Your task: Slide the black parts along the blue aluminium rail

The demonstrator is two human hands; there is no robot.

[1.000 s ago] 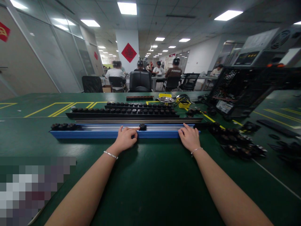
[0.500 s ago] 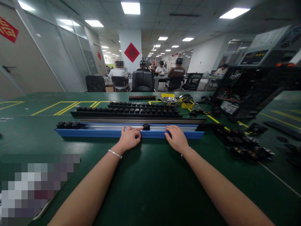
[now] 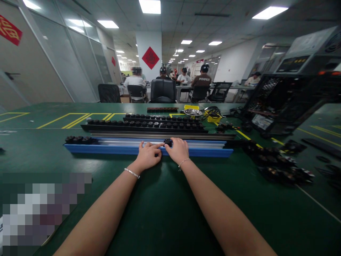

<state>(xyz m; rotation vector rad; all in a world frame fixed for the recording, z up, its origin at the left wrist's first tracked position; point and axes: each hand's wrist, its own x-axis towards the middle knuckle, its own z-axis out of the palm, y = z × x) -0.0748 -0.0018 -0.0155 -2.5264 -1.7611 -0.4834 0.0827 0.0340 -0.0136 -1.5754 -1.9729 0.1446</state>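
Since a second ago the right hand (image 3: 178, 151) travels left along the blue rail (image 3: 106, 148), from near its right end to its middle. It now lies just beside the left hand (image 3: 147, 156), which keeps its place. The right fingertips rest at a small black piece (image 3: 168, 142) that sits in the rail's silvery channel. Whether they pinch it or only touch it I cannot tell, since the fingers cover part of it. The left hand lies loose on the rail's front edge, grasping nothing, its forefinger stretched out toward the same piece and almost touching the right hand. The piece itself stays where it is along the rail; only the view turns a little. Both hands now meet at that one piece, so the work is centred there, midway along the rail.

At the rail's left end a few more black pieces (image 3: 77, 139) stand in a short row, well apart from the hands. Just behind the rail lies a long grey metal bar (image 3: 160, 135), and behind that lie two long black strips (image 3: 144, 125) filled with similar pieces. Toward the right edge of the counter (image 3: 170, 206) lies a loose heap of black parts (image 3: 277, 165), with a black open-sided case (image 3: 277, 103) beyond it. Near the far edge stand a metal bowl (image 3: 192, 112) and a yellow box (image 3: 213, 118). People sit at other tables far behind.
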